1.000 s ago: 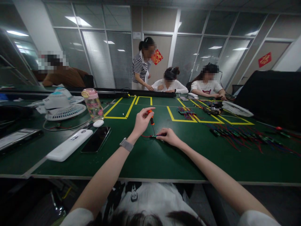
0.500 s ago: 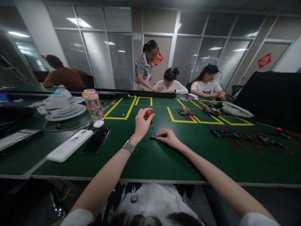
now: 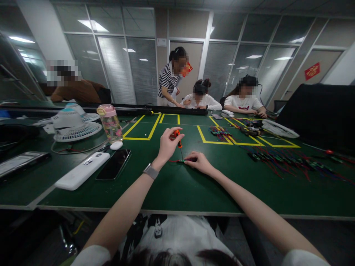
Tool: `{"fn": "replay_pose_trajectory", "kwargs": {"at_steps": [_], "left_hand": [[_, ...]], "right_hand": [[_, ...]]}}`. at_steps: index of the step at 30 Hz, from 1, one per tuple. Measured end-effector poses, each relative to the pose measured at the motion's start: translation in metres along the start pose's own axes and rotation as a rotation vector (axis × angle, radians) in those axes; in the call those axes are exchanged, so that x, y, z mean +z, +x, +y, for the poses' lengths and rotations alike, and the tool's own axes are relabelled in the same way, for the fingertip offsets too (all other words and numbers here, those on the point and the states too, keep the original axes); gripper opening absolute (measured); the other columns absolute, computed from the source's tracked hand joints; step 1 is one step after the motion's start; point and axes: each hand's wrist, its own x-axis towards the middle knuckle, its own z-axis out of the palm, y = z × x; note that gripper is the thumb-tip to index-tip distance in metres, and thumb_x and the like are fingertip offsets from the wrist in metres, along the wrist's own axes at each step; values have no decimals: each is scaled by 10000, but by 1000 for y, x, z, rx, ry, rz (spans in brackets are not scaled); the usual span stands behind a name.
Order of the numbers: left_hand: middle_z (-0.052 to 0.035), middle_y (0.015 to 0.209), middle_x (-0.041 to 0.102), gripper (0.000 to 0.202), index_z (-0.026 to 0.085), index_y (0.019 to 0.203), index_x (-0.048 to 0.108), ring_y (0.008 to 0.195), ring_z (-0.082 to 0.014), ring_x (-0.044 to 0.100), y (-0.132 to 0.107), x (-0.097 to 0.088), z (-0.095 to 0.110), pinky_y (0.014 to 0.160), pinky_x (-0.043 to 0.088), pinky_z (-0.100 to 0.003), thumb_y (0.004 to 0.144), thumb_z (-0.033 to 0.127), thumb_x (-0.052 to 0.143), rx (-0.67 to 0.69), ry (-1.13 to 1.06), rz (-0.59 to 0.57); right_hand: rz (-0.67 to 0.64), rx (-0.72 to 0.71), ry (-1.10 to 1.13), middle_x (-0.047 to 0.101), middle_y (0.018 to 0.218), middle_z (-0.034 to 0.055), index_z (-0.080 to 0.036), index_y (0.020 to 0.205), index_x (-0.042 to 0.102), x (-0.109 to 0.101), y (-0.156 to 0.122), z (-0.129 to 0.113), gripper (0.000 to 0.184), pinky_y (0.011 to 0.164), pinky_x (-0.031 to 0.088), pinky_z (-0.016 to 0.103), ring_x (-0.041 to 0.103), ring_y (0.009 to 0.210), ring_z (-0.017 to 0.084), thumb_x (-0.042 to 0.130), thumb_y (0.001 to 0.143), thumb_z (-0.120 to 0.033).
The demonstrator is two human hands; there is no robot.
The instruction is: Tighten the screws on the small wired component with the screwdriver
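Observation:
In the middle of the head view my left hand (image 3: 168, 143) is closed around the orange and black handle of a screwdriver (image 3: 179, 139). The shaft points down, and its tip meets a small green circuit board (image 3: 181, 160) lying on the green table (image 3: 155, 188). From the right, my right hand (image 3: 200, 162) pinches the board's right end, where dark wires partly show under the fingers. A thin red wire (image 3: 172, 161) runs out from the board's left side. The fingertips of my right hand partly hide the board.
Left of my hands lie a black phone (image 3: 113, 165), a white power bank (image 3: 83, 170) and a pink-lidded bottle (image 3: 110, 123). Wired boards (image 3: 288, 161) lie in a row at right, with another bundle (image 3: 220, 133) by yellow tape. Several people sit or stand beyond the table.
The screwdriver handle has turned and tilted slightly to the right in my left hand, whose fingers shifted a little. My right hand and the board stay in place.

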Motion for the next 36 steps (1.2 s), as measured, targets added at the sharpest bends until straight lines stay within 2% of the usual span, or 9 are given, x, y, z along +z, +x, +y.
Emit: {"fn": "replay_pose_trajectory", "kwargs": {"at_steps": [3, 8, 11, 15, 21, 23, 27, 33, 36], "left_hand": [[-47, 974, 613, 236, 215, 1065, 657, 863, -144, 603, -3, -1, 4, 731, 507, -240, 869, 309, 566, 43, 66, -4], [-78, 1139, 620, 349, 225, 1262, 546, 971, -161, 621, -5, 4, 5, 807, 511, -278, 934, 235, 427, -15, -56, -77], [-62, 1053, 638, 312, 221, 1195, 594, 897, -149, 635, -5, 5, 4, 790, 514, -267, 897, 233, 505, -10, -76, -58], [-34, 934, 603, 223, 219, 1043, 671, 839, -136, 600, -5, 2, 5, 766, 504, -245, 837, 280, 612, 46, 36, -1], [-65, 1138, 605, 340, 237, 1237, 568, 977, -145, 600, -2, 2, 5, 813, 499, -263, 929, 203, 431, -22, -96, -83], [-62, 1075, 632, 319, 221, 1207, 588, 909, -139, 622, -2, 2, 5, 799, 506, -266, 908, 206, 477, -31, -132, -82], [-43, 962, 618, 223, 215, 1039, 672, 846, -139, 603, -3, 2, 3, 758, 504, -252, 826, 262, 625, 21, -24, -12], [-64, 1078, 623, 321, 231, 1218, 583, 909, -136, 618, -2, 2, 1, 795, 508, -265, 921, 240, 463, -39, -139, -92], [-59, 1011, 646, 293, 205, 1170, 607, 854, -134, 631, -3, 3, 3, 779, 513, -266, 891, 225, 520, -26, -141, -76]], "right_hand": [[-1, 2, 10, 637, 807, 54, -163, 873, 756, 0, 0, 0, 177, 646, 443, 260, 576, 693, 144, 665, 787, -289], [2, -4, 3, 634, 787, 51, -163, 863, 758, -1, 0, -1, 166, 646, 442, 262, 574, 690, 145, 671, 784, -280], [0, 2, -1, 630, 784, 50, -165, 861, 759, -1, 0, -2, 163, 639, 440, 261, 570, 680, 143, 673, 781, -277], [3, 8, 12, 634, 792, 53, -163, 867, 759, -1, 0, -1, 170, 642, 439, 261, 571, 686, 145, 676, 779, -283], [-4, -6, 30, 645, 804, 57, -160, 872, 757, 0, 0, 2, 189, 662, 443, 267, 580, 697, 149, 673, 781, -303], [-3, -10, 31, 646, 809, 58, -163, 873, 757, 0, 1, 3, 186, 667, 447, 269, 584, 704, 151, 673, 780, -300], [-3, -8, 36, 645, 801, 55, -161, 871, 756, 1, 1, 3, 176, 668, 449, 267, 588, 704, 150, 681, 772, -286], [-7, 0, 31, 651, 820, 58, -164, 880, 756, 1, 1, 3, 185, 668, 449, 268, 587, 701, 147, 677, 776, -296], [2, -15, 12, 648, 814, 59, -171, 883, 756, 1, 0, 3, 191, 673, 451, 271, 589, 719, 154, 667, 786, -309]]}}
